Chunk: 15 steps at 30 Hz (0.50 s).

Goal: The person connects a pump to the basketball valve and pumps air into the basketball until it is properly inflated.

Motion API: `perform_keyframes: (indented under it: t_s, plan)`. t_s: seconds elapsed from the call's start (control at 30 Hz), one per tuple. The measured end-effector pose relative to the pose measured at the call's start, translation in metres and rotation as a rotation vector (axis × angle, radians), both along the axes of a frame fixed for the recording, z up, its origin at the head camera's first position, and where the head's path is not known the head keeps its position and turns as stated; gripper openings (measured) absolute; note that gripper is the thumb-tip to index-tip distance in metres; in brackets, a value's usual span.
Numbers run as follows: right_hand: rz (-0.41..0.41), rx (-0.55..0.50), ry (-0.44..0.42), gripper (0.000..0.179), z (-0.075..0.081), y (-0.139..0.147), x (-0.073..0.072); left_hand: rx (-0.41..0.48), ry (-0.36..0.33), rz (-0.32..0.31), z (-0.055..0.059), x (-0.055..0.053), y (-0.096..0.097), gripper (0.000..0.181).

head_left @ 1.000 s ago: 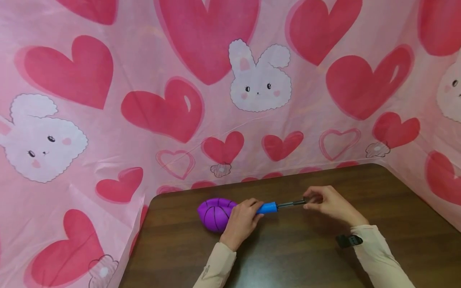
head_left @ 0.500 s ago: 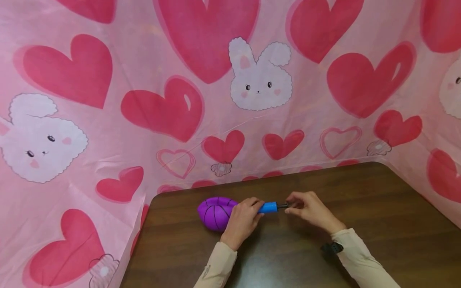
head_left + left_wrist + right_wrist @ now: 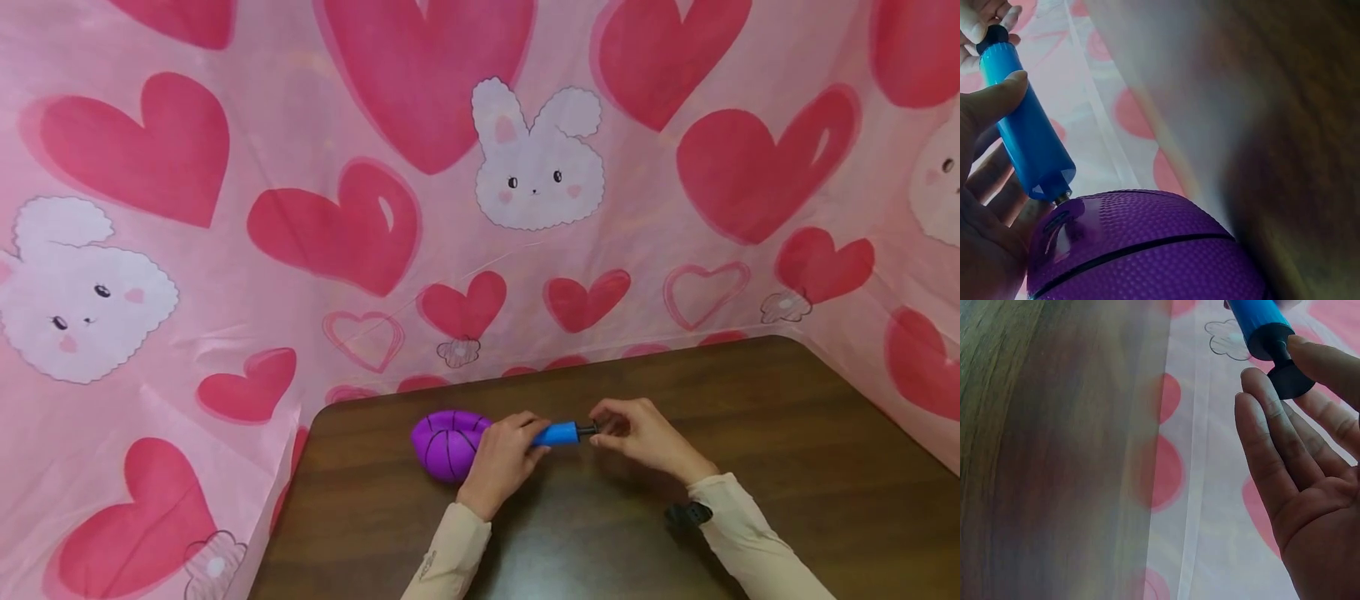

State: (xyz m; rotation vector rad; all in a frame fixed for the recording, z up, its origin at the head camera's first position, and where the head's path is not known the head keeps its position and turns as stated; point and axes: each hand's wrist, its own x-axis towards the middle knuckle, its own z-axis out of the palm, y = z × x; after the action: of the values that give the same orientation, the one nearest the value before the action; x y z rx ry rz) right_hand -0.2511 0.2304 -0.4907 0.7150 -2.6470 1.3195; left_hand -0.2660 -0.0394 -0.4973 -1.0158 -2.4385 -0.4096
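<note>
A purple ball [image 3: 446, 450] with black lines lies on the table, its top dented inward. My left hand [image 3: 501, 462] grips the blue barrel of a hand pump [image 3: 558, 433] beside the ball. In the left wrist view the thumb lies along the barrel [image 3: 1029, 125], and the metal needle [image 3: 1062, 198] at its end meets the ball's surface [image 3: 1147, 250]. With thumb and fingers, my right hand [image 3: 648, 437] pinches the pump's black handle [image 3: 1291, 381]. Only a short length of the rod [image 3: 1280, 355] shows between handle and barrel.
The brown wooden table [image 3: 600, 533] has rounded far corners. A pink cloth [image 3: 450, 250] with hearts and rabbit faces hangs behind it and along the sides. A dark wrist device [image 3: 690, 512] sits at the right sleeve.
My right hand has moved left toward the barrel, and the long stretch of rod seen earlier has slid into it. The left hand and ball have stayed put.
</note>
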Motion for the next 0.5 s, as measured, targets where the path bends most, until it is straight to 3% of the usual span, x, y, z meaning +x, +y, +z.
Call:
perform_keyframes:
  t_s: [0.5]
  plan:
    - [0.031,0.004,0.001,0.027,-0.0007,-0.0001,-0.0007,0.007,-0.063,-0.003,0.0026,-0.0016,-0.0035,0.032]
